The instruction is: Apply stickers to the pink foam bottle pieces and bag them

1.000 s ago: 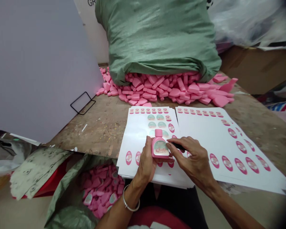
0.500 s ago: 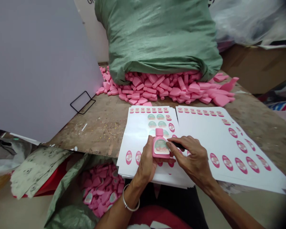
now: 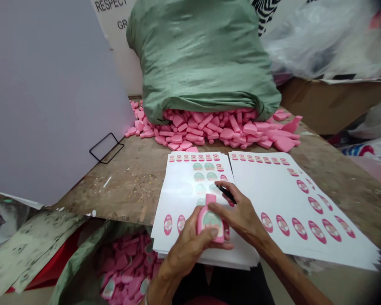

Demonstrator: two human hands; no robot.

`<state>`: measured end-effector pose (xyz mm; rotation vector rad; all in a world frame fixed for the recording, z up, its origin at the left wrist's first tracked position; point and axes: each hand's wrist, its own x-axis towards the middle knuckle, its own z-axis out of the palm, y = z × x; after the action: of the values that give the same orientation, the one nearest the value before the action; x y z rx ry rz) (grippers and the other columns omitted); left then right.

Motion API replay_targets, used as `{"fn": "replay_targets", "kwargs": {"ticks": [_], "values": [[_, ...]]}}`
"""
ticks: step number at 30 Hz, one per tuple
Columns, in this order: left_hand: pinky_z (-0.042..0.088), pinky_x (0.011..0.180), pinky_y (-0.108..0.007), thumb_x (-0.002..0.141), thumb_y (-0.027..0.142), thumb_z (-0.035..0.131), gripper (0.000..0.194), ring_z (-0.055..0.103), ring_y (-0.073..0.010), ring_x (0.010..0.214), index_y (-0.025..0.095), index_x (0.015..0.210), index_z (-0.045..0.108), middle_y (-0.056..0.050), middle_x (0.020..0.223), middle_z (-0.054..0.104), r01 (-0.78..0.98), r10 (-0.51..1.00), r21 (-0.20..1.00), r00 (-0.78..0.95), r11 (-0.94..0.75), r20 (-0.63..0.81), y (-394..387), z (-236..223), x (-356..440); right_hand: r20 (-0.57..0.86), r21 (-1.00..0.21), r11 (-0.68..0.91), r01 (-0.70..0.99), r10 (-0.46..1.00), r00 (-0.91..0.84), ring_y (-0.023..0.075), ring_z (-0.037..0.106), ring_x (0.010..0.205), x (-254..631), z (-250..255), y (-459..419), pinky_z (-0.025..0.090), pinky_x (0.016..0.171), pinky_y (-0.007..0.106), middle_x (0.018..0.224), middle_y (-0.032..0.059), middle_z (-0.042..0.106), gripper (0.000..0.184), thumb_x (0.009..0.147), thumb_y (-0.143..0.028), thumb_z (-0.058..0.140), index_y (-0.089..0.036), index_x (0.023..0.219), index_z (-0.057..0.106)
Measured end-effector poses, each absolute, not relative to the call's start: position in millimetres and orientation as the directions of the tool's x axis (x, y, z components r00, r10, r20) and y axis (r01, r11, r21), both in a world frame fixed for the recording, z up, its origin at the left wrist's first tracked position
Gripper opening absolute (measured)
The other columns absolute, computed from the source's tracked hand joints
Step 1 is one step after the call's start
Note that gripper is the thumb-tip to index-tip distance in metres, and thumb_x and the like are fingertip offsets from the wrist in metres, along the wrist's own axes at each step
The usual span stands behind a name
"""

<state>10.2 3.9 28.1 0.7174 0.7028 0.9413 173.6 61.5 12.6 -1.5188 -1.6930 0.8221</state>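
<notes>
A small pink toy bottle (image 3: 211, 198) is in my left hand (image 3: 187, 248), gripped low over the stickers with its neck pointing away from me. On its front is a green rounded label (image 3: 210, 221), and my left thumb presses the label's lower edge. My right hand (image 3: 244, 216) pinches a slim black tool (image 3: 227, 194), perhaps tweezers, its tip apart from the bottle. The right thumb lies by the bottle's shoulder. Beneath both hands is a stack of sticker sheets (image 3: 174, 192) with green and pink stickers.
A second sheet stack (image 3: 260, 186) lies to the right. Pink pieces (image 3: 209, 131) spill from a green sack (image 3: 200, 55) at the back. Below the table's left edge, an open sack holds labelled pink bottles (image 3: 130, 271). A black wire frame (image 3: 106, 148) stands beside a grey panel (image 3: 57, 93).
The bottle has come nearer to me, and my left thumb has moved onto its label. My right hand has lifted the black tool's tip away from the label. The view has shifted slightly.
</notes>
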Motion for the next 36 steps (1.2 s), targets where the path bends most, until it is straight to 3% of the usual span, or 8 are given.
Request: {"fn": "replay_targets", "kwargs": {"ticks": [6, 11, 16, 23, 27, 30, 33, 36], "values": [[0.05, 0.075, -0.033, 0.076, 0.035, 0.059, 0.036, 0.061, -0.0197, 0.079, 0.016, 0.107, 0.056, -0.005, 0.088, 0.065, 0.13, 0.953, 0.957, -0.194, 0.26, -0.233, 30, 12, -85, 0.045, -0.64, 0.077, 0.764, 0.997, -0.062, 0.0252, 0.063, 0.099, 173, 8, 160, 0.049, 0.082, 0.036, 0.11, 0.0086, 0.068, 0.042, 0.08, -0.05, 0.058, -0.022, 0.111, 0.06], [0.047, 0.085, -0.042, 0.067, 0.028, 0.059, 0.048, 0.059, -0.0305, 0.097, 0.009, 0.111, 0.053, -0.014, 0.102, 0.062, 0.639, 0.907, 0.698, -0.419, 0.323, -0.036, 80, -14, -146, 0.071, -0.526, 0.133, 0.84, 0.991, -0.112, 0.0288, 0.063, 0.095, 134, 16, 261, 0.046, 0.076, 0.036, 0.102, 0.0156, 0.069, 0.038, 0.081, -0.039, 0.061, -0.012, 0.107, 0.062], [0.037, 0.1, -0.05, 0.082, 0.032, 0.052, 0.049, 0.044, -0.034, 0.122, 0.011, 0.127, 0.046, -0.02, 0.127, 0.049, 0.809, 0.817, 0.57, -0.423, 0.145, 0.393, 81, -2, -121, -0.012, -0.585, 0.253, 0.771, 0.947, -0.32, 0.0107, 0.062, 0.068, 123, 18, 301, 0.048, 0.066, 0.025, 0.082, 0.0012, 0.067, 0.037, 0.086, -0.047, 0.056, -0.011, 0.091, 0.065], [0.048, 0.073, -0.033, 0.087, 0.022, 0.048, 0.02, 0.059, -0.0193, 0.077, 0.019, 0.1, 0.062, -0.008, 0.094, 0.062, 0.6, 0.98, 0.784, 0.005, -0.161, 0.197, 76, -7, -39, -0.035, -0.62, 0.207, 0.757, 0.956, -0.29, 0.0113, 0.048, 0.05, 130, 20, 317, 0.036, 0.049, 0.025, 0.05, -0.0032, 0.052, 0.039, 0.058, -0.05, 0.078, -0.016, 0.059, 0.058], [0.047, 0.074, -0.033, 0.084, 0.029, 0.055, 0.019, 0.059, -0.0193, 0.08, 0.018, 0.095, 0.065, -0.009, 0.095, 0.063, 0.462, 0.992, 0.883, -0.044, -0.085, 0.118, 80, 4, -24, 0.058, -0.695, 0.173, 0.698, 0.981, -0.186, 0.0101, 0.043, 0.053, 143, 33, 280, 0.03, 0.049, 0.024, 0.053, -0.0035, 0.046, 0.043, 0.068, -0.059, 0.066, -0.017, 0.065, 0.055], [0.048, 0.079, -0.03, 0.084, 0.041, 0.058, 0.034, 0.06, -0.0187, 0.092, 0.017, 0.108, 0.061, -0.01, 0.112, 0.062, 0.059, 0.994, 0.998, -0.107, 0.024, -0.018, 82, 18, -8, -0.045, -0.896, 0.085, 0.437, 0.959, -0.279, 0.0081, 0.036, 0.048, 147, 40, 216, 0.029, 0.046, 0.024, 0.052, -0.0049, 0.041, 0.049, 0.074, -0.065, 0.057, -0.018, 0.064, 0.051], [0.047, 0.088, -0.031, 0.084, 0.045, 0.058, 0.039, 0.061, -0.019, 0.101, 0.017, 0.111, 0.06, -0.009, 0.112, 0.064, -0.323, 0.988, 0.946, -0.128, 0.038, -0.083, 77, 26, 10, -0.15, -0.968, -0.03, 0.251, 0.868, -0.474, 0.0085, 0.039, 0.05, 147, 42, 148, 0.035, 0.049, 0.024, 0.057, -0.0038, 0.045, 0.047, 0.078, -0.064, 0.053, -0.018, 0.065, 0.05], [0.049, 0.086, -0.03, 0.082, 0.042, 0.061, 0.035, 0.065, -0.0186, 0.091, 0.014, 0.104, 0.061, -0.009, 0.098, 0.068, -0.421, 0.975, 0.906, -0.184, 0.038, -0.126, 62, 26, 14, -0.011, -0.927, 0.122, 0.355, 0.936, -0.352, 0.0115, 0.049, 0.061, 158, 34, 102, 0.04, 0.057, 0.026, 0.073, 0.0006, 0.057, 0.039, 0.088, -0.056, 0.045, -0.019, 0.081, 0.055]]}}
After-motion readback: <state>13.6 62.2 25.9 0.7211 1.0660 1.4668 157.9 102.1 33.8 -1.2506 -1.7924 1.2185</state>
